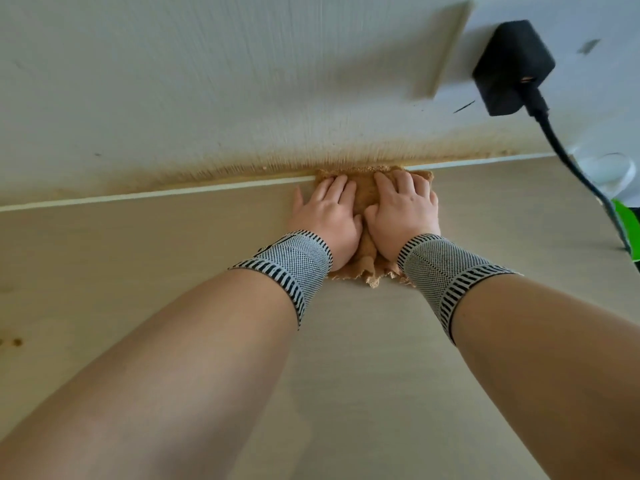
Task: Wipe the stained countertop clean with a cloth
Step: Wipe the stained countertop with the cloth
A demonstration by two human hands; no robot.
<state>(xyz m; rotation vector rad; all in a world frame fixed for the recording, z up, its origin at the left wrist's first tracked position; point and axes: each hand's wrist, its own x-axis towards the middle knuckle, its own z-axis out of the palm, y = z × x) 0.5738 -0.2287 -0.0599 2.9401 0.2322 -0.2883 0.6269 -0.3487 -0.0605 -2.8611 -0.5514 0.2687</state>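
Both palms press flat, fingers straight: my left hand (327,216) and right hand (403,211) pin the tan cloth (367,197) to the countertop (346,358), its far edge against the brown-stained wall seam (173,176). Bare counter opens left and toward me; right, a black plug (512,67) and cable (575,164) crowd the wall.

Two hands: left hand (327,216), right hand (403,211), side by side. One cloth (369,195) under both. Two wristbands behind hands. One black plug (512,67) far right of hands.
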